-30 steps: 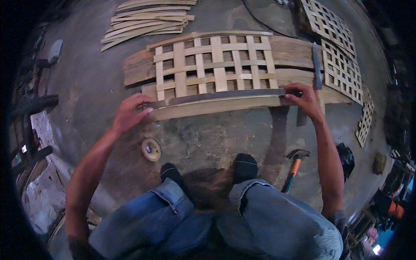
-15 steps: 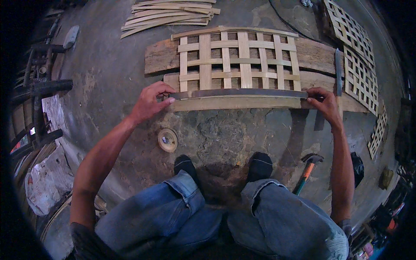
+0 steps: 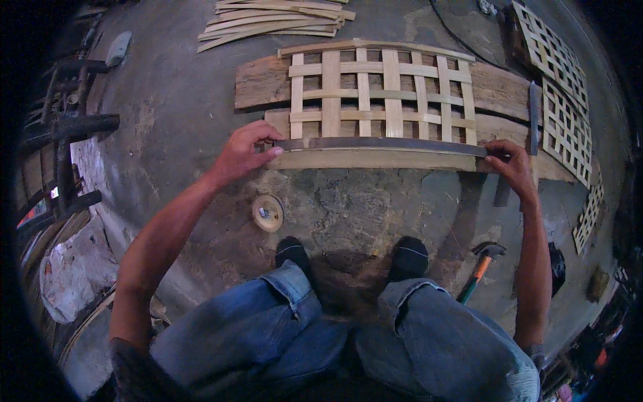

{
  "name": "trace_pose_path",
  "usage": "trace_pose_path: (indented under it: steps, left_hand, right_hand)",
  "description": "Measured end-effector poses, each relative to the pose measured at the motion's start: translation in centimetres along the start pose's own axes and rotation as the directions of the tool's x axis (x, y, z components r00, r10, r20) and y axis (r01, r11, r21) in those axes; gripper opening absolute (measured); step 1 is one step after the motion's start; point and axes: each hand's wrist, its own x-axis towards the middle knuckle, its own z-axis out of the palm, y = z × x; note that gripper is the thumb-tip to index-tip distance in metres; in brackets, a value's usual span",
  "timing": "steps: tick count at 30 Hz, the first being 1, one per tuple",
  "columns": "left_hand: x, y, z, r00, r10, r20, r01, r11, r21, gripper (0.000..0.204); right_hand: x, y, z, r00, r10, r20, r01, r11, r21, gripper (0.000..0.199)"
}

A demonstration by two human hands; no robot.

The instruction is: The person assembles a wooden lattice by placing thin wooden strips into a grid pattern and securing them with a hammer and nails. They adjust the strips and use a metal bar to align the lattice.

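A woven lattice panel (image 3: 382,90) of pale wooden slats lies on two weathered planks (image 3: 258,82) on the concrete floor. Along its near edge runs a long dark slat (image 3: 382,143), above a pale slat (image 3: 375,159). My left hand (image 3: 244,153) pinches the dark slat's left end. My right hand (image 3: 510,165) grips its right end. I squat over it, my shoes and jeans at the bottom of the view.
A hammer with an orange handle (image 3: 481,268) lies by my right foot. A round tin (image 3: 268,212) sits near my left shoe. Loose slats (image 3: 274,15) are piled at the top. Finished lattice panels (image 3: 562,100) and a dark blade (image 3: 534,117) lie on the right.
My hands stay on the ends of the dark slat. The view has shifted a little, and the lattice now sits slightly lower and nearer the middle.
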Motion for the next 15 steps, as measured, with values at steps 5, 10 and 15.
trace_pose_path:
  steps: [5,10,15]
  left_hand:
    - [-0.1,-0.2,0.0,0.998,0.055,-0.021,-0.055,0.998,0.032,0.024]
    - [0.0,-0.9,0.4,0.997,0.067,-0.030,-0.066,0.997,0.043,0.024]
    - [-0.1,-1.1,0.7,0.998,0.057,-0.041,-0.055,0.998,0.030,0.023]
  right_hand:
    - [-0.1,-0.7,0.1,1.000,0.018,0.012,-0.019,0.999,0.026,0.027]
    - [0.0,-0.1,0.1,0.999,0.040,0.011,-0.041,0.997,0.070,0.027]
    - [0.1,-0.2,0.2,0.999,0.048,0.007,-0.049,0.997,0.052,0.027]
